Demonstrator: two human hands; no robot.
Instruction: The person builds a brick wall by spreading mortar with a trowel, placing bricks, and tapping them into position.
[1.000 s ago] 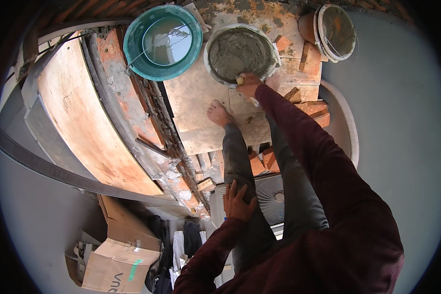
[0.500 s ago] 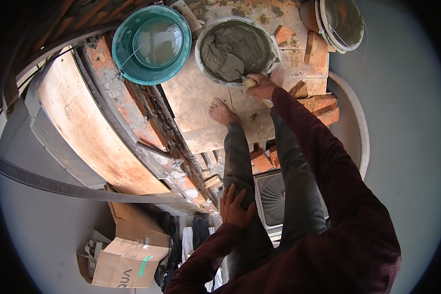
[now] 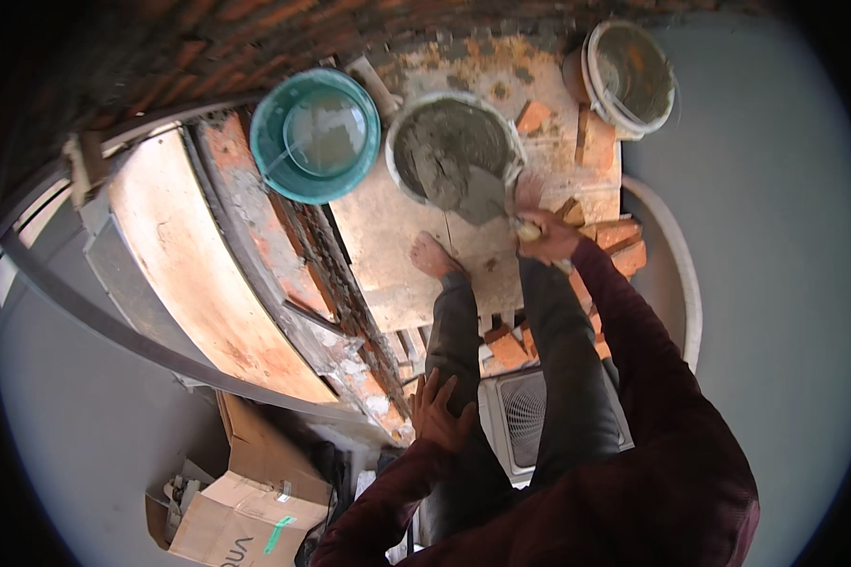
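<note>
Grey trowel [image 3: 483, 197], probably stiff and blade-heavy, seemed best held by its handle [image 3: 528, 231], where right hand [image 3: 552, 238] fingers wrapped; left hand [image 3: 442, 417] fingers spread over a knee [image 3: 460, 363].

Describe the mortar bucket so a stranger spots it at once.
Find the wooden boards under the bare feet. On them, the mortar bucket stands between a teal bucket on the left and stacked buckets on the right; the trowel in the right hand overlaps its near rim. Unlike its neighbours, it holds thick grey mortar.
</note>
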